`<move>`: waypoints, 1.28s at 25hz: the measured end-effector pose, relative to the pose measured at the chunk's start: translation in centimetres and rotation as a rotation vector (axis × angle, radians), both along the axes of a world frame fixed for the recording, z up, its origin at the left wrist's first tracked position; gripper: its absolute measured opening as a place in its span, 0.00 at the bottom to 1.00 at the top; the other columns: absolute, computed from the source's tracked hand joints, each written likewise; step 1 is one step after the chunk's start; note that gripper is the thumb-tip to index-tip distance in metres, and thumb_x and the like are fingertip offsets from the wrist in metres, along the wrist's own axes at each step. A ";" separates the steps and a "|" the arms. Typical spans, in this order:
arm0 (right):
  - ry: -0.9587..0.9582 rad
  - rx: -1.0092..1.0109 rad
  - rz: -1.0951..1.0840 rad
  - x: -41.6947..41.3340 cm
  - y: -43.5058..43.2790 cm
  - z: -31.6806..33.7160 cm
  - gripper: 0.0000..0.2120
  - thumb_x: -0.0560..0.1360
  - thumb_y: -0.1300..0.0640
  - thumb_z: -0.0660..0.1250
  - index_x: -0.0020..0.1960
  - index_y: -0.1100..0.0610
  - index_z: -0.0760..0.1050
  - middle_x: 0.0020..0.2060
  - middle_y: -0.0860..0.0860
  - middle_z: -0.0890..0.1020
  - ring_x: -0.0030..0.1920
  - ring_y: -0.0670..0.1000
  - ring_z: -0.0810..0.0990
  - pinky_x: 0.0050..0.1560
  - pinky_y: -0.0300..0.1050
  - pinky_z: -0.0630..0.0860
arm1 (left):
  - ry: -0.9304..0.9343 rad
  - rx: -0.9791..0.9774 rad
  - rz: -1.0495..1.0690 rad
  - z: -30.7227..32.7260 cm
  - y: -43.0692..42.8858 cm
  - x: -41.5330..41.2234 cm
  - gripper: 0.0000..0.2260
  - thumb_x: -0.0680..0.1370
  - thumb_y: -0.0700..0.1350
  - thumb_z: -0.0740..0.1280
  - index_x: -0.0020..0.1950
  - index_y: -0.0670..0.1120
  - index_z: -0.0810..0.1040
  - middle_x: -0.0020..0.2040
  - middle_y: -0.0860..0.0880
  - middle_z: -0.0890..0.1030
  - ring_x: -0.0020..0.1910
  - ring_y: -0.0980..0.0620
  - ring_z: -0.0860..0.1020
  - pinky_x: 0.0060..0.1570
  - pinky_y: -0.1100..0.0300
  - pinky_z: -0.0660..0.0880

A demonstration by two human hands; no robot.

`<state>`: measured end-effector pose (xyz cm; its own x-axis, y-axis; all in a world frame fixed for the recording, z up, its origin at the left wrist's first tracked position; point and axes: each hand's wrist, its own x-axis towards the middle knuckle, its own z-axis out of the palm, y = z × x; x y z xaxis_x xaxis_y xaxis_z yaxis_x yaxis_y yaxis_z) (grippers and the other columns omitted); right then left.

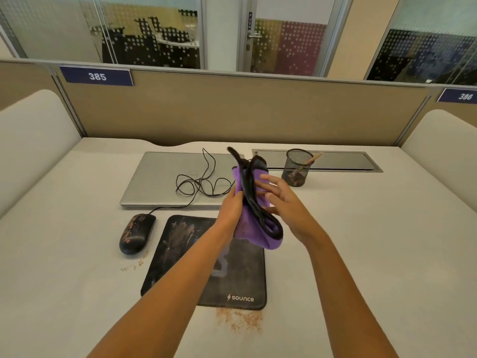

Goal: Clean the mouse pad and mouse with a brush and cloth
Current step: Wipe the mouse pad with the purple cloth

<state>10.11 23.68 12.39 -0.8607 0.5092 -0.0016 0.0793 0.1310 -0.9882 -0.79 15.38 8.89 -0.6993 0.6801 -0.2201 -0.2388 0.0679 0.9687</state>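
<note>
Nearest me, a patch of brown grit (240,322) lies on the desk (361,267), just off the front edge of the mouse pad (242,276). The pad is black, lies flat, and carries pale brown smears across its far left area. My left forearm crosses above it.

Left of the pad, apart from it, sits the black mouse (136,233), streaked with the same brown soiling. A few loose crumbs (134,266) lie on the desk by its near end.

Above the pad's far right corner, both my hands are raised off the desk with the cloth (260,229). It is purple with a dark edge, bunched and folded, and one end stands up past my fingers. My left hand (231,206) has its fingers curled round the cloth from the left and grips it. My right hand (284,202) is spread, fingers straight, with the tips against the cloth's right side. I cannot tell whether the thumb bears on it.

Beyond the hands, a closed grey laptop (160,179) lies flat. The mouse cable (201,183) is looped loosely on its lid.

To the right stands a black mesh pen cup (296,169) with a wooden handle (314,158) leaning out of it; I cannot tell whether this is the brush. Behind the cup is a recessed hatch (340,161) in the desk.

Farthest is a tan partition (232,112) with plates numbered 385 (97,76) and 386 (465,96).
</note>
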 end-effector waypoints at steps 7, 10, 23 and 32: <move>-0.165 0.419 -0.212 -4.3 -8.3 -3.9 0.36 0.72 0.33 0.53 0.76 0.46 0.51 0.76 0.46 0.51 0.76 0.50 0.52 0.74 0.55 0.54 | -0.281 0.172 -0.043 0.4 -6.7 1.2 0.17 0.81 0.53 0.51 0.52 0.51 0.79 0.45 0.50 0.84 0.45 0.55 0.82 0.39 0.62 0.78; -0.013 0.198 -0.293 -5.5 -9.9 -5.3 0.33 0.75 0.42 0.62 0.75 0.47 0.54 0.75 0.50 0.58 0.73 0.52 0.60 0.70 0.48 0.63 | -0.294 0.138 -0.053 -0.2 -9.1 0.4 0.24 0.81 0.59 0.46 0.58 0.48 0.77 0.54 0.46 0.81 0.55 0.50 0.78 0.54 0.56 0.75; -0.572 0.834 -0.286 -8.4 -15.0 -9.7 0.29 0.78 0.51 0.60 0.75 0.41 0.52 0.76 0.52 0.53 0.69 0.58 0.62 0.63 0.55 0.71 | 0.941 -0.670 -0.013 -10.1 -19.2 -3.3 0.20 0.82 0.48 0.50 0.74 0.46 0.60 0.73 0.46 0.65 0.72 0.48 0.62 0.73 0.54 0.52; -0.655 1.163 0.045 -8.9 -16.8 -12.3 0.24 0.77 0.37 0.52 0.72 0.38 0.58 0.76 0.52 0.51 0.72 0.62 0.56 0.67 0.61 0.62 | 1.062 -0.685 -0.054 -12.0 -20.0 -3.9 0.22 0.82 0.46 0.48 0.76 0.44 0.50 0.77 0.48 0.54 0.76 0.51 0.50 0.72 0.61 0.40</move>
